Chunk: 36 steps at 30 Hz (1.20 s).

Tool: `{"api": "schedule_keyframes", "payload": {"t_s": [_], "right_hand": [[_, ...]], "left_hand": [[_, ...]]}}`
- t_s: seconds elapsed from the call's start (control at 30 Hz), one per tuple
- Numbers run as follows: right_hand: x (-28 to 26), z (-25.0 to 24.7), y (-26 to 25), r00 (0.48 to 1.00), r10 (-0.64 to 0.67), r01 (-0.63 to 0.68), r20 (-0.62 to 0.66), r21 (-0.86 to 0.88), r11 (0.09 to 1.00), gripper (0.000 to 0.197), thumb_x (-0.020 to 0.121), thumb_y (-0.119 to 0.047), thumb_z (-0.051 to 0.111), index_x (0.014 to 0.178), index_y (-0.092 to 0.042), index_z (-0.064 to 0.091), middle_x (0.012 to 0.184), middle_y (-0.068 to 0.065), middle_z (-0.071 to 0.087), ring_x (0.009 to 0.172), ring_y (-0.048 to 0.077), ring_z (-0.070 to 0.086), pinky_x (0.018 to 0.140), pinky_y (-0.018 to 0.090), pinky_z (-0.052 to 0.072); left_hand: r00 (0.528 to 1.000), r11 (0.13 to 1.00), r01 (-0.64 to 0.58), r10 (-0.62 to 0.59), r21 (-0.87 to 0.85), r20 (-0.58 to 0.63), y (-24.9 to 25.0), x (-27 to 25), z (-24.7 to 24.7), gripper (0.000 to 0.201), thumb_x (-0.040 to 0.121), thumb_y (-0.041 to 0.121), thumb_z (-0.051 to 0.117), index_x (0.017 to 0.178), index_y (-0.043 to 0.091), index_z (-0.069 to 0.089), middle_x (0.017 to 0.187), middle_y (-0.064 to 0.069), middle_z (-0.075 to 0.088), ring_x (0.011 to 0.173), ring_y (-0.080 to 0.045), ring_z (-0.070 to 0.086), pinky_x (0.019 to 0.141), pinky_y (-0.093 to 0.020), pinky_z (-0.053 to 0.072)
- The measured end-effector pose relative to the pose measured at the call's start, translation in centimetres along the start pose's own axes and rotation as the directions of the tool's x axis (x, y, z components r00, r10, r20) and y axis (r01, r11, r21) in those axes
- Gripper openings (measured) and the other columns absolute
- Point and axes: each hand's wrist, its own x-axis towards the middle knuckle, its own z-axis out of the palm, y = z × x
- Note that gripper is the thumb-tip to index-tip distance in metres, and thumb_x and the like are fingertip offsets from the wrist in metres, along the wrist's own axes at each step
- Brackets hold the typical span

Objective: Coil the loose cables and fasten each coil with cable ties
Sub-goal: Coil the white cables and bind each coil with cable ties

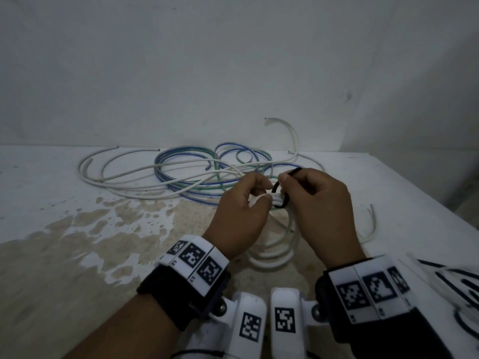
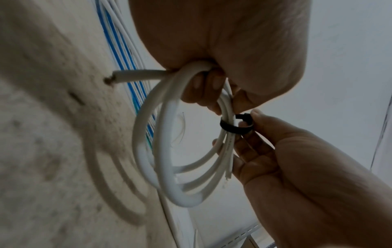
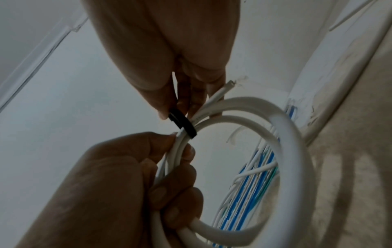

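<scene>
White cable coil (image 1: 274, 251) hangs above the stained table (image 1: 77, 242), at six o'clock from the loose white, blue and green cables (image 1: 181, 174). The left hand (image 1: 239, 213), at nine o'clock of the bundle, grips its strands. At three o'clock, the right hand (image 1: 321, 203) pinches the black cable tie (image 1: 281, 200) looped around them.

Dim, flat, bluish light all views; source unclear, maybe overhead. Soft coil shadows on worktop (image 2: 53, 134) in wrist views. Head view bowed at edges. Wrist views noisy, motion-smeared; near palms out of focus.
</scene>
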Motion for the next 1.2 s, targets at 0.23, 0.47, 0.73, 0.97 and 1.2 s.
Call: {"api": "schedule_keyframes", "payload": {"t_s": [0.23, 0.47, 0.73, 0.97, 1.2], "right_hand": [[-0.2, 0.2, -0.2, 0.998, -0.057, 0.056, 0.035, 0.046, 0.997, 0.007, 0.085, -0.018, 0.067, 0.079, -0.017, 0.072, 0.077, -0.005, 0.069, 0.074, 0.004, 0.063, 0.069, 0.012, 0.045], [-0.2, 0.5, 0.2, 0.993, -0.066, 0.064, 0.101, 0.022, 0.998, 0.015, 0.084, -0.015, 0.067, 0.069, -0.014, 0.064, 0.071, -0.002, 0.067, 0.069, 0.002, 0.061, 0.06, 0.005, 0.04], [0.0, -0.1, 0.3, 0.994, -0.052, 0.056, 0.093, -0.04, 0.998, 0.022, 0.086, -0.023, 0.065, 0.07, -0.011, 0.071, 0.067, 0.001, 0.068, 0.068, 0.009, 0.06, 0.061, 0.014, 0.041], [0.1, -0.3, 0.1, 0.992, -0.101, 0.105, 0.074, -0.057, 0.993, 0.026, 0.088, -0.02, 0.062, 0.07, -0.004, 0.07, 0.064, 0.01, 0.064, 0.068, 0.016, 0.056, 0.057, 0.015, 0.036], [0.3, -0.2, 1.0, 0.967, -0.211, 0.227, 0.142, -0.11, 0.968, 0.037, 0.089, -0.03, 0.053, 0.066, -0.002, 0.063, 0.065, 0.009, 0.057, 0.065, 0.015, 0.052, 0.061, 0.017, 0.036]], "left_hand": [[0.993, 0.999, -0.006, 0.011, 0.046, -0.115, -0.3, 0.1, 0.3, 0.029, 0.083, 0.037, 0.051, 0.095, 0.02, 0.071, 0.087, 0.011, 0.069, 0.085, 0.0, 0.061, 0.077, -0.023, 0.049], [0.982, 0.99, -0.136, 0.138, 0.028, -0.125, -0.3, 0.0, 0.1, 0.02, 0.086, 0.016, 0.057, 0.081, 0.009, 0.075, 0.074, 0.008, 0.069, 0.074, 0.002, 0.063, 0.07, -0.01, 0.045], [0.995, 0.999, -0.04, 0.039, -0.01, -0.096, -0.3, 0.1, 0.4, 0.02, 0.085, 0.03, 0.049, 0.091, 0.027, 0.068, 0.084, 0.008, 0.068, 0.076, 0.0, 0.061, 0.074, -0.023, 0.048], [0.999, 0.993, 0.034, -0.035, -0.116, -0.008, 0.8, -0.1, 0.3, 0.027, 0.079, 0.05, 0.058, 0.095, 0.028, 0.057, 0.087, -0.014, 0.059, 0.068, -0.012, 0.061, 0.064, -0.035, 0.047], [0.998, 0.984, 0.048, -0.054, -0.172, -0.03, 0.7, 0.2, 0.2, 0.021, 0.079, 0.032, 0.066, 0.097, 0.02, 0.065, 0.089, -0.023, 0.058, 0.065, -0.013, 0.056, 0.06, -0.034, 0.041]]}}
